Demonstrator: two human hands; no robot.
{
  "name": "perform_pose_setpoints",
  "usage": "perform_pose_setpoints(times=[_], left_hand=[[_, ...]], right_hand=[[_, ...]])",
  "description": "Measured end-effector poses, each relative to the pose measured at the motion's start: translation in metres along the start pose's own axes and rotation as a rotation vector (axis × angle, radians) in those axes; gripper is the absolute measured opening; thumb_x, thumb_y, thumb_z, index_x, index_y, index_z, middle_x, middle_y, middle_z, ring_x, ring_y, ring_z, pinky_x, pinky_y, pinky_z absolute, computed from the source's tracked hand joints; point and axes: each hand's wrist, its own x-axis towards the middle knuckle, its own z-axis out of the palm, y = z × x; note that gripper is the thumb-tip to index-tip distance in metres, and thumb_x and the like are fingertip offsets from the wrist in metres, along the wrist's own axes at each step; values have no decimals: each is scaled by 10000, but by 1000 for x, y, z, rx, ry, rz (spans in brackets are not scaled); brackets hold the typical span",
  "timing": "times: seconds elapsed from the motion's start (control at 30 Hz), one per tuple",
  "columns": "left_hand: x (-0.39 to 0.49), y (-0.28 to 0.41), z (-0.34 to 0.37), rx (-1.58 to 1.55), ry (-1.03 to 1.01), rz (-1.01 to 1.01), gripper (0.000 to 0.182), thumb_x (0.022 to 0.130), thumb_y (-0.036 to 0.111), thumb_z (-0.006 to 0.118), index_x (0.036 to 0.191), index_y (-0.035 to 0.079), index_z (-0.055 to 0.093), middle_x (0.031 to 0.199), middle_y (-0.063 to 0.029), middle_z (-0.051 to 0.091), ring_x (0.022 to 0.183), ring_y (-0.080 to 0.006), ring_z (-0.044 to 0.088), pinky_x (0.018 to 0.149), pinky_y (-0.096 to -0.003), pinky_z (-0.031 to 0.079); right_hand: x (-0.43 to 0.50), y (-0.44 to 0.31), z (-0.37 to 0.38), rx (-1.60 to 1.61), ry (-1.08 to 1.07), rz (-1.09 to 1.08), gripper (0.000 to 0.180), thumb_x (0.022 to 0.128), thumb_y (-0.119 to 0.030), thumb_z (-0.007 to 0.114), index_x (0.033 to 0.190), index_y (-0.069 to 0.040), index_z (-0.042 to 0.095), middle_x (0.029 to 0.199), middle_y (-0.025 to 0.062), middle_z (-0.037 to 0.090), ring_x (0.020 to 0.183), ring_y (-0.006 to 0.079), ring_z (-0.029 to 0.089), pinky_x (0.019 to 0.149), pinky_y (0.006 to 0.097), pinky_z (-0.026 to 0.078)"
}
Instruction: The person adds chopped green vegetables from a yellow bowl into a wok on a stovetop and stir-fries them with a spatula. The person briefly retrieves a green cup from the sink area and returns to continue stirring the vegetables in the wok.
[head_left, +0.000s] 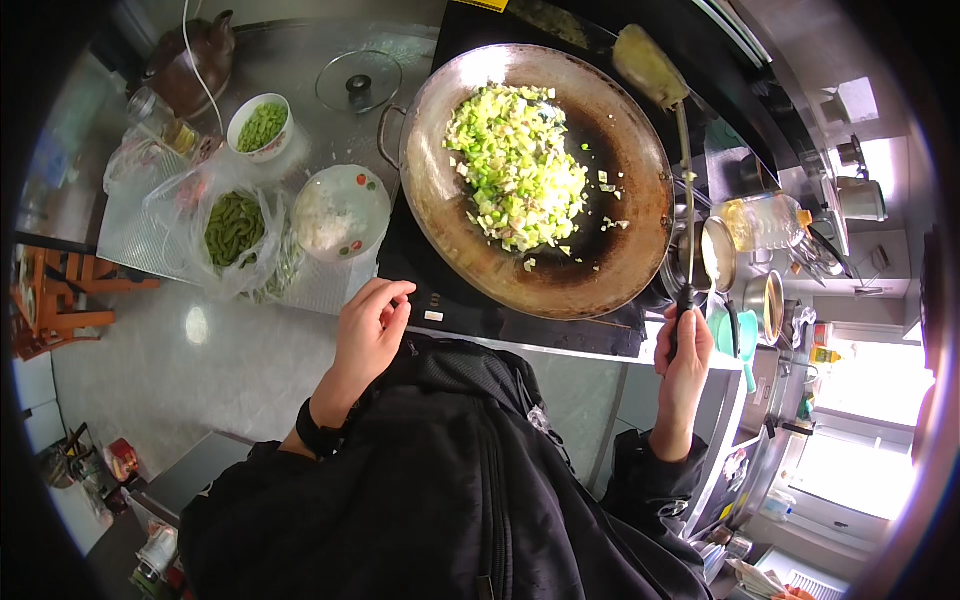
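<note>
My right hand (687, 342) grips the black handle of a long metal wok spatula (685, 217). The spatula's broad, food-smeared blade (646, 66) is raised beyond the far right rim of a large wok (628, 255). Chopped pale and bright green vegetables (517, 165) lie heaped in the wok, left of its dark centre, with a few bits scattered to the right. With nothing in it, my left hand (373, 324) hovers at the counter's front edge, fingers loosely curled and partly apart. It is near a flower-patterned bowl (371, 202) with white residue inside.
A plastic bag of green pods (234, 229), a bowl of shelled green beans (262, 127), a glass lid (359, 82) and a brown pot (191, 64) stand on the left counter. An oil bottle (757, 223) and a metal pot (763, 307) are to the right.
</note>
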Motion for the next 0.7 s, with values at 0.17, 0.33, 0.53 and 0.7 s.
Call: perform_pose_setpoints(times=[0.17,0.33,0.53,0.7], left_hand=[[0,2,2,17,-12,2,184,816,1,598,996,29,627,827,-52,584,554,-130,514,514,-241,420],[-1,3,1,-2,-23,-30,195,815,-34,585,998,17,626,820,-43,570,608,-103,500,539,-217,409],[4,-1,1,-4,-11,-11,181,812,-14,591,984,27,628,815,-42,576,588,-116,513,528,-232,420],[5,-5,0,-9,-5,13,186,808,-4,597,989,33,625,824,-46,579,547,-131,512,518,-248,427]], right_hand=[[31,57,11,-547,22,38,257,948,-193,506,778,-3,539,532,58,448,474,132,399,458,296,332],[30,84,-2,-458,17,12,259,946,-195,519,761,-14,535,529,13,440,479,87,381,443,267,301],[59,41,-34,-163,-57,246,109,943,-173,540,896,-76,523,539,-43,420,369,30,321,323,194,205],[95,-13,-67,-186,-174,362,59,919,-139,544,924,-86,518,555,-29,458,406,41,408,340,178,253]])
